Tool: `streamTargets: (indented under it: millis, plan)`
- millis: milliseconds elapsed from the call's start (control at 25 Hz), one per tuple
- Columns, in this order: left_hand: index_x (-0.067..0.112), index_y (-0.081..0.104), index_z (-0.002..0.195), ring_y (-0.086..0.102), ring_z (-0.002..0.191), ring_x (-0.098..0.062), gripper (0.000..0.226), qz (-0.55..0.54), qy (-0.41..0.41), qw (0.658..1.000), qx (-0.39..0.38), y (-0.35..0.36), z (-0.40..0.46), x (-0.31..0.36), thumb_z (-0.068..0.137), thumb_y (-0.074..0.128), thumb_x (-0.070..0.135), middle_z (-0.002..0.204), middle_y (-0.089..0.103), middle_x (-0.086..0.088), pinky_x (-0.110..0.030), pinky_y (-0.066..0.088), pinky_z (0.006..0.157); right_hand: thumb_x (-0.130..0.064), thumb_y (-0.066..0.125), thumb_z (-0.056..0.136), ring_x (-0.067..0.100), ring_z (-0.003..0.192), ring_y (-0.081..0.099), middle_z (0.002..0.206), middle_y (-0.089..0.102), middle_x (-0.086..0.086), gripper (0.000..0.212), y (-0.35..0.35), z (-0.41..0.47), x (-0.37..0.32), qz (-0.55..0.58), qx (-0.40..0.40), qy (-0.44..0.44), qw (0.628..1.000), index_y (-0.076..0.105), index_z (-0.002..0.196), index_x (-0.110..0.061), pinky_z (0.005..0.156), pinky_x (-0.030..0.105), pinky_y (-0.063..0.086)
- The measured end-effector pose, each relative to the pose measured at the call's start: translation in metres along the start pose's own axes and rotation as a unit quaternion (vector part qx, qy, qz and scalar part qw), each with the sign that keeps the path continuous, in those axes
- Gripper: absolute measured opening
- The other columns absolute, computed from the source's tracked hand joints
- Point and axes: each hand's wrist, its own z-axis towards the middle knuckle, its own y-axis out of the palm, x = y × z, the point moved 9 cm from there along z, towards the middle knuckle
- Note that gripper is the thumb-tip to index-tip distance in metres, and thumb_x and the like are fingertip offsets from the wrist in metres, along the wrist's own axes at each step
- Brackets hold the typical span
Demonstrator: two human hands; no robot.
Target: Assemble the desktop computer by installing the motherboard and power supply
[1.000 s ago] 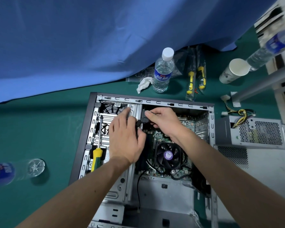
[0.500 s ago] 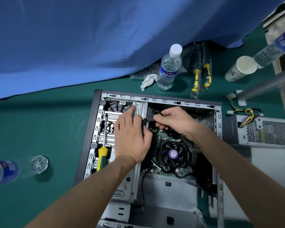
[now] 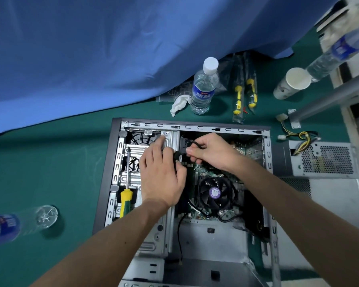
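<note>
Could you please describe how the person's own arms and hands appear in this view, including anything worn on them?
Both forearms are bare all the way to the bottom edge of the frame, with no sleeves in view. The left hand and right hand wear no gloves, and no rings, watch or wristband are visible. The fingers show short, unpainted nails.

One head-worn view — steeply downward, close over the open case (image 3: 116, 162).

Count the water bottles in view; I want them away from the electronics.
3: one upright bottle behind the case, one lying bottle at the left edge, one blurred bottle at the upper right. The blue cloth may hide others.
</note>
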Motion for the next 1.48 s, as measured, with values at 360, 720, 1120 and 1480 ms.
streamTargets:
  millis: [360,720,1120,1480]
  plan:
    - [0.016,0.043,0.090,0.037,0.127,-0.025,0.017,-0.050,0.005,0.999,-0.003,-0.006,-0.003,0.000,0.088,0.042,0.033,0.138,0.042,-0.011,-0.044,0.029,0.108,-0.038,0.051,0.100,0.020,0.100,0.056,0.103,0.064,-0.001,0.030,-0.040,-0.061,-0.023,-0.376,0.210,-0.156,0.889,0.067,0.109,-0.015,0.081,0.035,0.047]
    - [0.008,0.062,0.096,0.036,0.135,-0.028,0.025,-0.031,0.174,0.979,-0.099,-0.003,-0.068,0.040,0.094,0.052,0.032,0.137,0.045,-0.011,-0.045,0.028,0.115,-0.009,0.050,0.100,0.018,0.092,0.062,0.113,0.062,0.004,0.023,-0.026,-0.101,0.033,-0.251,0.191,-0.011,0.949,0.065,0.117,-0.014,0.082,0.030,0.052]
    - [0.012,0.060,0.093,0.029,0.143,-0.030,0.029,0.091,0.202,0.967,-0.122,0.006,-0.112,0.039,0.092,0.041,0.033,0.140,0.048,-0.014,-0.053,0.026,0.116,0.012,0.054,0.083,0.026,0.093,0.055,0.101,0.062,0.016,0.052,0.042,-0.128,0.082,-0.390,0.064,0.122,0.910,0.031,0.127,-0.003,0.069,0.034,0.051]
    - [0.013,0.060,0.087,0.026,0.142,-0.028,0.028,0.042,0.171,0.980,-0.092,0.001,-0.106,0.030,0.097,0.045,0.034,0.146,0.043,-0.014,-0.047,0.021,0.116,0.011,0.056,0.080,0.032,0.123,0.042,0.130,0.043,0.016,0.050,0.048,-0.148,0.050,-0.386,0.148,-0.006,0.910,0.040,0.123,-0.010,0.103,0.040,0.043]
